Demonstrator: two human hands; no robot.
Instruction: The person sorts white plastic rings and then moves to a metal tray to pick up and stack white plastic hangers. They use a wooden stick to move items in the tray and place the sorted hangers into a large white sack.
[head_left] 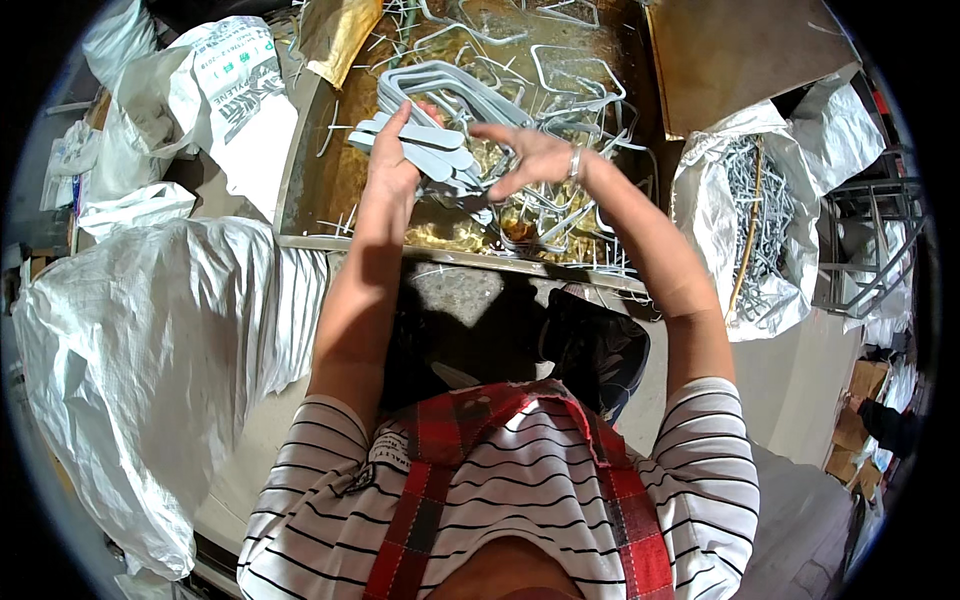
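Gathering a fanned bundle of flat grey metal strips (pixel 420 150) above the tray (pixel 300 190), the left hand (pixel 390 165) clamps them; the right hand (pixel 535 155), fingers loosely spread, should square the ends evenly.

My left hand (pixel 392 160) holds a fanned bundle of flat grey metal strips (pixel 420 145) over the shallow brass-coloured metal tray (pixel 300 170); my right hand (pixel 535 155) is just beside it. Bent grey wire frames (pixel 560 75) lie in the tray's far half. An open white woven sack of grey metal hooks (pixel 760 215) sits off its right edge, a large white woven sack (pixel 150 350) off its left.
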